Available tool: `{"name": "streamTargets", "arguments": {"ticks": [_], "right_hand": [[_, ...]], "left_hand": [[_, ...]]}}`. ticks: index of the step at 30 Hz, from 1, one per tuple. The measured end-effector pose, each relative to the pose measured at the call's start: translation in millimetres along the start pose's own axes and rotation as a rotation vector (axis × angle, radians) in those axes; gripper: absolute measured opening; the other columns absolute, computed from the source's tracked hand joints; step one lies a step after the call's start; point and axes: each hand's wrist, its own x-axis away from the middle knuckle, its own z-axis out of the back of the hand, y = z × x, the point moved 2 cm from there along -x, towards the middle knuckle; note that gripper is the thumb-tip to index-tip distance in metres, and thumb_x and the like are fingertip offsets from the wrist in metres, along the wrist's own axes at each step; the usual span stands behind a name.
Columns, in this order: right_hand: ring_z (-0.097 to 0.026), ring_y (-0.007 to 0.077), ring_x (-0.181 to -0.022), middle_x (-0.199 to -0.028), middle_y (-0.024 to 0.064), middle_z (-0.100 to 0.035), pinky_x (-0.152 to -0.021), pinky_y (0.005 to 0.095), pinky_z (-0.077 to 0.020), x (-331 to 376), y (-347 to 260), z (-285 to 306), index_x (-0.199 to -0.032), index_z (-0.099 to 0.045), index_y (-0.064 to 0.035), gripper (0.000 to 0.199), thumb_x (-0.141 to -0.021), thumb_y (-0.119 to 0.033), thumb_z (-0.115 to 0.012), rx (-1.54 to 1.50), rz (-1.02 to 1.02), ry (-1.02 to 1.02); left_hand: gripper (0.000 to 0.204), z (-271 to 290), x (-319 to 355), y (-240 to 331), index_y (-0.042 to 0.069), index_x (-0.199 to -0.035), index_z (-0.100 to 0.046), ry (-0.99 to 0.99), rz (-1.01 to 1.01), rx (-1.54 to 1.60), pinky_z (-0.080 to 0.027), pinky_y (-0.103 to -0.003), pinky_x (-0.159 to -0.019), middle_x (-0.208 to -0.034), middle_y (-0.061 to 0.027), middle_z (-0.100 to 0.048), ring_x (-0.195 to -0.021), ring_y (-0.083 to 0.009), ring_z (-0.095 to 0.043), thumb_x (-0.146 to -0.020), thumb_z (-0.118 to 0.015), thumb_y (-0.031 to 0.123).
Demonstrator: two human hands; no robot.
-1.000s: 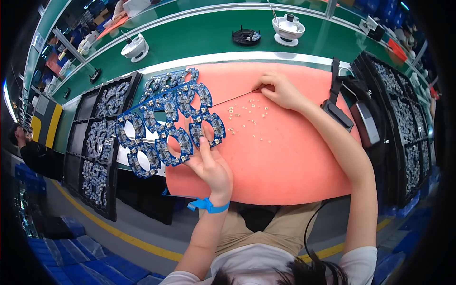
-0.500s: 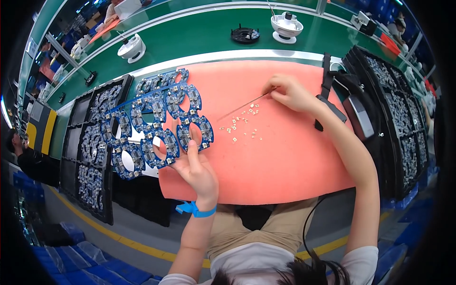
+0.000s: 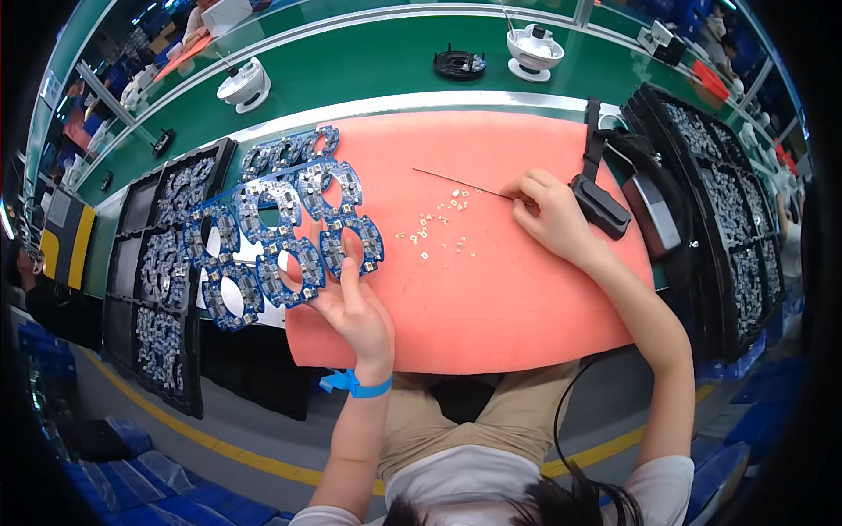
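My left hand [image 3: 358,317] grips the lower right edge of a panel of blue ring-shaped circuit boards [image 3: 373,238], its thumb on top and its other fingers partly hidden underneath. The panel is held tilted over the left side of a pink mat [image 3: 491,316]. A blue strap [image 3: 358,384] circles my left wrist. In my right hand [image 3: 551,215], fingertips pinch a thin metal rod-like tool [image 3: 460,182], whose free end points left above the mat. Below it lie several scattered small pale square pieces [image 3: 424,234]. The tool's tip touches nothing.
Another blue board panel [image 3: 288,152] lies beyond the held one. Black compartment trays with boards stand at left [image 3: 140,210] and right [image 3: 730,329]. A black strapped device [image 3: 601,207] sits near my right hand. White dome-shaped units [image 3: 246,88] and a black round part [image 3: 456,65] stand behind.
My right hand has moved right and toward me; the tool's tip has swung up, away from the small pieces. My left hand still holds the panel in nearly the same place.
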Motion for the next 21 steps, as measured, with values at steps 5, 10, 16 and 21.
{"name": "streamTargets", "arguments": {"ticks": [5,10,16,21], "right_hand": [[-0.060,0.0266,-0.077,-0.083,0.0125,-0.057,-0.067,0.0346,-0.0495,5,-6,-4,-0.087,-0.060,0.0017,0.013,-0.075,0.003,-0.055,0.009,0.028,0.050],[-0.059,0.0250,-0.075,-0.082,0.0120,-0.056,-0.064,0.0331,-0.0488,11,-12,-6,-0.087,-0.060,0.0016,0.014,-0.075,0.003,-0.056,-0.036,0.007,0.037],[-0.059,0.0217,-0.068,-0.079,0.0113,-0.056,-0.061,0.0306,-0.0481,16,-16,-7,-0.087,-0.061,0.0021,0.014,-0.074,0.003,-0.057,-0.071,-0.023,0.035],[-0.059,0.0199,-0.065,-0.078,0.0111,-0.057,-0.060,0.0294,-0.0483,21,-21,-8,-0.087,-0.062,0.0022,0.014,-0.073,0.002,-0.057,-0.100,-0.034,0.034]], "left_hand": [[0.055,-6,3,2,0.004,-0.139,-0.024,0.029,-0.030,0.038,-0.036,-0.039,-0.107,-0.140,-0.0161,-0.037,-0.126,-0.0259,-0.043,-0.088,-0.038,-0.012],[0.070,-3,2,2,0.020,-0.142,-0.006,-0.013,-0.005,0.007,-0.038,-0.044,-0.105,-0.143,-0.0183,-0.030,-0.126,-0.0270,-0.040,-0.088,-0.037,-0.013],[0.071,0,1,-1,0.020,-0.143,-0.007,-0.012,-0.004,0.008,-0.037,-0.044,-0.105,-0.142,-0.0181,-0.031,-0.128,-0.0264,-0.039,-0.088,-0.037,-0.014],[0.071,3,1,-1,0.019,-0.143,-0.008,-0.021,0.004,-0.006,-0.038,-0.045,-0.105,-0.142,-0.0179,-0.031,-0.128,-0.0264,-0.038,-0.087,-0.037,-0.015]]}}
